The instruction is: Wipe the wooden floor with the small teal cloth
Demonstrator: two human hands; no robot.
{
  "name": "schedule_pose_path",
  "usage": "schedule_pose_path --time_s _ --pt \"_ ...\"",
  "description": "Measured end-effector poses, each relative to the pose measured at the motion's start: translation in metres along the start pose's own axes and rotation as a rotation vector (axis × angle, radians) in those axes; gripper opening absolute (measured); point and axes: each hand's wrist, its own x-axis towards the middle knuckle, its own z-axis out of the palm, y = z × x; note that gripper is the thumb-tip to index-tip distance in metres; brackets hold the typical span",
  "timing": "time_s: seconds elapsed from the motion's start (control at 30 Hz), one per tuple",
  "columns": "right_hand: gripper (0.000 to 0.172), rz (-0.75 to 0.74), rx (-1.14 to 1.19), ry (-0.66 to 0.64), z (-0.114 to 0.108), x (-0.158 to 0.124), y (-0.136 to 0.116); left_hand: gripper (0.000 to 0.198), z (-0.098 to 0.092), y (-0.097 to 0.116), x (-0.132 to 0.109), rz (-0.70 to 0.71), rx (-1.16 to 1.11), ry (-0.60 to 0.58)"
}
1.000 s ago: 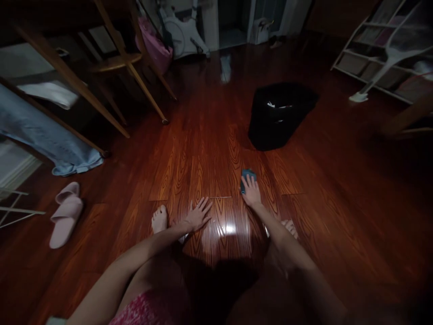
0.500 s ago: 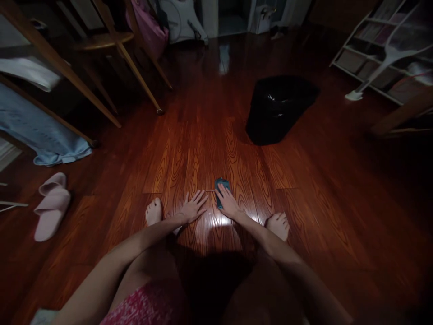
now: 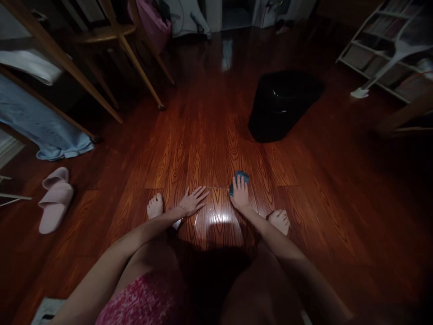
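My right hand (image 3: 240, 194) presses a dark teal cloth (image 3: 244, 174) against the glossy reddish-brown wooden floor (image 3: 216, 158). Its fingers lie over the cloth, which shows past the fingertips and along the left side; the rest is hidden beneath the hand. To the left, my left hand (image 3: 193, 201) rests palm down on the boards with its fingers spread and nothing held. A small pale thing (image 3: 177, 223) lies near the left wrist, partly covered, and I cannot make out its kind. My bare feet stand either side of the hands.
Ahead on the right stands a bin lined with a black bag (image 3: 284, 106). Pink slippers (image 3: 56, 203) lie at the left, near wooden chair legs (image 3: 142, 67) and hanging blue jeans (image 3: 50, 131). A white shelf rack (image 3: 372, 49) stands at the far right.
My right hand has slid to the right and slightly forward, taking the cloth along, which now looks more bunched. The left hand stays in nearly the same place.
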Motion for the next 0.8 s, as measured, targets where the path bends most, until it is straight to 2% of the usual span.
schedule_pose_path --time_s 0.17,0.27,0.37,0.5,0.6,0.67,0.7,0.8 --pt "0.072 -0.481 0.038 -0.15 0.012 -0.025 -0.048 0.06 -0.002 -0.002 0.0 -0.002 0.006 -0.011" --pt "0.074 -0.587 0.064 -0.161 0.013 -0.025 -0.048 0.06 -0.004 -0.005 0.001 0.012 -0.002 -0.027" --pt "0.077 -0.503 0.061 -0.12 0.011 -0.011 -0.025 0.06 -0.004 -0.007 0.001 0.011 -0.02 -0.034" --pt "0.075 -0.14 0.058 0.01 0.009 0.004 0.013 0.062 -0.002 -0.01 0.0 0.018 -0.034 -0.021" --pt "0.073 0.044 0.043 0.096 0.01 -0.004 0.021 0.063 0.0 -0.015 -0.002 0.038 -0.034 0.001" --pt "0.074 0.044 0.007 0.078 0.011 -0.019 0.012 0.062 0.001 -0.018 -0.004 0.046 -0.032 0.008" --pt "0.075 -0.005 -0.009 0.045 0.011 -0.027 0.004 0.062 0.001 -0.019 -0.004 0.048 -0.032 0.01" --pt "0.073 -0.291 -0.015 -0.088 0.013 -0.048 -0.022 0.061 0.001 -0.022 -0.005 0.058 -0.031 0.012"
